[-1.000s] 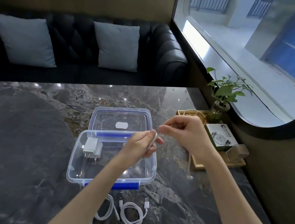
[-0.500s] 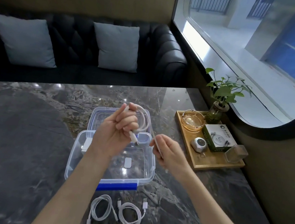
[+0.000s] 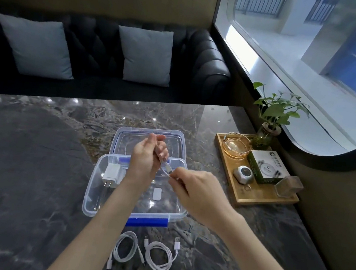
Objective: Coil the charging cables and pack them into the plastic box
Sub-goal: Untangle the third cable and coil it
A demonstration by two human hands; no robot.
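White charger (image 3: 112,172) sits at the far-left end inside the clear plastic box (image 3: 96,211). Above the box, left hand (image 3: 144,160) is closed around a bundled white cable (image 3: 165,167); right hand (image 3: 196,193) pinches its loose end. Best tuck the end in tight (bundle mostly hidden), then lower it in. Two coiled cables (image 3: 142,251) lie on the bench just in front of the box.

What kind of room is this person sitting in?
Probably a lounge or booth-style seating area, perhaps in an office or cafe. A black tufted sofa with grey cushions faces a dark marble table, beside a large rounded window.
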